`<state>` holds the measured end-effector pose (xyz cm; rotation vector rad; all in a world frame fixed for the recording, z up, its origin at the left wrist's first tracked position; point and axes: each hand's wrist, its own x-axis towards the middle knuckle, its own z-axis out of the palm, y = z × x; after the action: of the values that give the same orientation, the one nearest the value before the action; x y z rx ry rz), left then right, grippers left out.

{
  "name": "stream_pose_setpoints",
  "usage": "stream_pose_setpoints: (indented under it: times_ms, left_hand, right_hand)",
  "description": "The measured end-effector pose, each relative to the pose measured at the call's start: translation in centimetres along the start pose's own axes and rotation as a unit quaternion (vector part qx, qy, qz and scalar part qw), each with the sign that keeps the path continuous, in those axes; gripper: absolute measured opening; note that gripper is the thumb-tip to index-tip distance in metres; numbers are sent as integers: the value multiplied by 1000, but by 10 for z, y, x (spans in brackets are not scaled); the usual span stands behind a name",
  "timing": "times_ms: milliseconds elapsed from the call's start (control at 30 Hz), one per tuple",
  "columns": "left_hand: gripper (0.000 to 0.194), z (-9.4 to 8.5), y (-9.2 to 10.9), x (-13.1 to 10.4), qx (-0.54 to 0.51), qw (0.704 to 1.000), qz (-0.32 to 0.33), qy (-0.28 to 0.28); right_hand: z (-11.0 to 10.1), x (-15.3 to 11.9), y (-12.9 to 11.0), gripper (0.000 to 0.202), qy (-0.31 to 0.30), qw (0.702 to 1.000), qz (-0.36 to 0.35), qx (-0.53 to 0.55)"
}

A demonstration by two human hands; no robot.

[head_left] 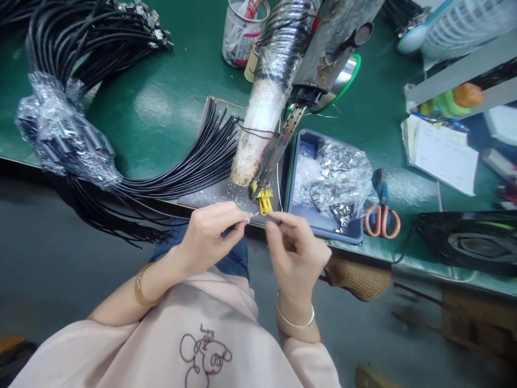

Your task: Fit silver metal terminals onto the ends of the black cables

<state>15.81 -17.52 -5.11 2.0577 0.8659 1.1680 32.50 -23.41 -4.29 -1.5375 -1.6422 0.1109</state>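
Observation:
My left hand [216,231] is closed in a pinch at the table's front edge. A tiny whitish, shiny piece [251,216] shows at its fingertips, too small to name. Just to the right, my right hand [297,245] has thumb and forefinger close together, and what they hold, if anything, I cannot make out. Beyond both hands is a yellow clip-like piece [265,202] under the tip of a slim perforated metal tube [285,132]. A bundle of black cables [181,170] lies to the left, its ends on a grey board [202,199].
A wrapped duct [262,102] hangs low over the board. To the right stand a blue tray [327,233] with bagged small metal parts, and scissors [382,218]. Plastic-wrapped cables [64,129] lie left. A cup [244,37] and a black device [468,242] are on the green table.

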Motion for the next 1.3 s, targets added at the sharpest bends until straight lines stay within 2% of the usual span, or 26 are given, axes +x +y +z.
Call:
stream_pose_setpoints:
  times_ms: [100,167,233,300,367,433,467,500,567,667,767,833,900,967,1033,1067,1100,1200,1300]
  left_hand:
    - [20,2,-1,-3,32,999,16,-1]
    - [19,3,-1,-6,25,1000,8,10]
    - [15,3,-2,-10,-19,999,-27,20]
    - [10,1,-3,-13,-96,991,-94,25]
    - [13,-2,-5,-17,-190,967,-166,25]
    - [15,-7,-7,-19,-270,937,-223,14]
    - [15,-10,-8,-19,-299,923,-241,1]
    - [14,-12,-9,-19,-318,914,-252,-17]
    - [12,-15,-8,-16,-329,908,-251,-63]
    - [16,-17,-6,-9,-307,919,-213,-125]
    - [18,-16,-4,-2,-307,919,-197,-149]
    - [16,-14,-4,0,-320,914,-214,-131]
    - [18,-12,-4,2,-325,910,-241,-93]
    - [15,-9,-5,2,-322,908,-263,-56]
    - [8,-7,-5,2,-313,910,-271,-30]
    - [8,-5,-5,2,-306,913,-271,-19]
    - [9,-4,-4,1,-296,917,-268,-8]
    - [11,1,-2,-1,-240,939,-245,20]
    - [17,5,0,-3,-160,970,-177,41]
  right_hand:
    - [6,3,-2,5,-44,996,-59,-44]
    - [10,3,-3,6,-63,996,-58,-40]
    - [11,-1,-4,7,-89,996,-31,-9]
    - [7,-6,-4,6,-96,995,1,31]
    - [-4,-9,-1,6,-34,998,32,42]
    - [-18,-6,9,9,64,996,68,7]
    - [-25,-2,16,13,82,992,94,-24]
    - [-32,4,24,17,73,990,110,-59]
    - [-43,17,43,21,1,985,116,-129]
    - [-50,35,69,22,-96,978,119,-140]
    - [-49,44,79,18,-156,969,132,-138]
    - [-48,46,76,14,-166,967,128,-141]
    - [-47,44,66,12,-138,973,127,-134]
    - [-45,39,52,12,-60,983,139,-100]
    - [-41,32,36,12,35,988,148,-27]
    - [-38,28,28,10,61,987,147,20]
    - [-35,24,20,8,63,985,144,67]
    - [-18,12,2,4,-26,973,149,173]
    - [1,5,-4,7,-49,966,173,186]
